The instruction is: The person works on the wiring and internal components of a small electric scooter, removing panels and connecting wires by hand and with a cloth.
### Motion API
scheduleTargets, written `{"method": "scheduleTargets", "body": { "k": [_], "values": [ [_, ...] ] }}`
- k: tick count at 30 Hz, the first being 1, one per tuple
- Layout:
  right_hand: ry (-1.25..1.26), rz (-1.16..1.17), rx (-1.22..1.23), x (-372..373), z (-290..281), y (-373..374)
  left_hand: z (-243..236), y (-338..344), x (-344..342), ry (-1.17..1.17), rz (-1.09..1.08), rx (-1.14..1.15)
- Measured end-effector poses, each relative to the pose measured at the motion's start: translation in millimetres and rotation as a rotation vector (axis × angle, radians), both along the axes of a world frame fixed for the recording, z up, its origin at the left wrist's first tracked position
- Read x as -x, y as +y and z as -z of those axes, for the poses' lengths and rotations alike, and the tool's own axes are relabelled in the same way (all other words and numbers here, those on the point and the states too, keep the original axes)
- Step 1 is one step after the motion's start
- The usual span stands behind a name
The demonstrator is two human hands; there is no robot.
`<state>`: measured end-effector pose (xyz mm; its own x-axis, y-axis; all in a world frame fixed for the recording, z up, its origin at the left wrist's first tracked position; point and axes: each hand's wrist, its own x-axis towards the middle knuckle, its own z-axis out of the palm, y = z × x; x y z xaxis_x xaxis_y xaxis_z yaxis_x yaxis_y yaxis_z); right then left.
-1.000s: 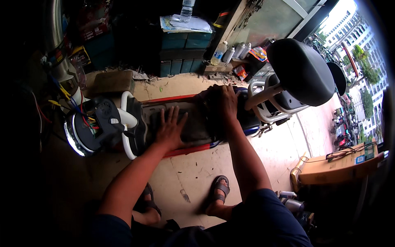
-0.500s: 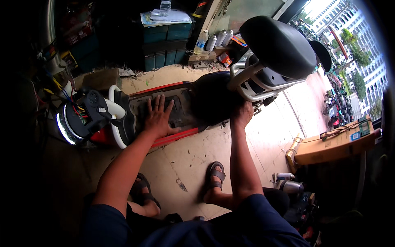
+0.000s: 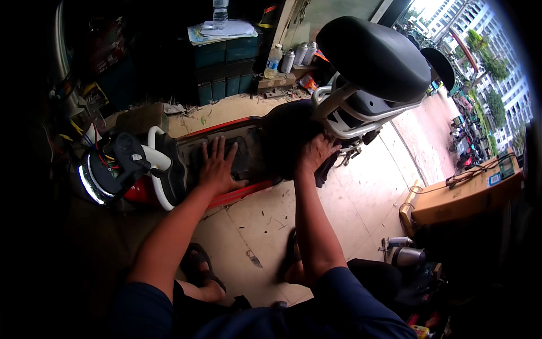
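Head view:
1. Scooter (image 3: 288, 125) spans the frame's centre; left hand (image 3: 216, 170), grip wide, should brace flat on its footboard (image 3: 254, 141).
2. Right hand (image 3: 316, 153) covers an apparent dark cloth (image 3: 324, 171), grip tightness unclear; best press evenly, clear of white tubing (image 3: 353, 134).

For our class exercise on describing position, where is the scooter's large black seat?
In the head view, the large black seat is near the top, right of centre, at the upper end of a pale post, beyond the right hand.
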<state>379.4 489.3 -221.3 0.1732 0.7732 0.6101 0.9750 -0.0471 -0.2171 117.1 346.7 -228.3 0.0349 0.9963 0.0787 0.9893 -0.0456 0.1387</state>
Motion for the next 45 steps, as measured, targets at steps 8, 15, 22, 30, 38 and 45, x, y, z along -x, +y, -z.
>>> {"method": "scheduleTargets", "body": {
  "k": [8, 15, 22, 30, 38, 45],
  "values": [
    [0.385, -0.355, 0.154, -98.4, -14.8, 22.6, 6.6, -2.3, -3.2, -0.031, 0.033, -0.022],
    [0.155, -0.581, -0.166, -2.1, 13.2, -71.4, -3.3, -8.7, -3.6, -0.023, -0.007, 0.031],
    [0.202, -0.674, -0.064, -12.9, 44.6, -137.3, -1.1, -4.1, -5.9, -0.039, 0.004, -0.009],
    [1.477, -0.127, -0.413, -58.4, 1.1, -106.9, 1.3, -6.0, -1.9, -0.025, 0.011, -0.041],
    [0.478, -0.426, -0.245, 3.0, 25.4, -138.0, -1.3, -6.3, -8.4, 0.016, 0.02, -0.016],
    [1.254, -0.547, 0.412, 62.4, 110.2, -244.0, 1.5, -1.9, -14.0, 0.017, 0.007, 0.011]
  ]
}}
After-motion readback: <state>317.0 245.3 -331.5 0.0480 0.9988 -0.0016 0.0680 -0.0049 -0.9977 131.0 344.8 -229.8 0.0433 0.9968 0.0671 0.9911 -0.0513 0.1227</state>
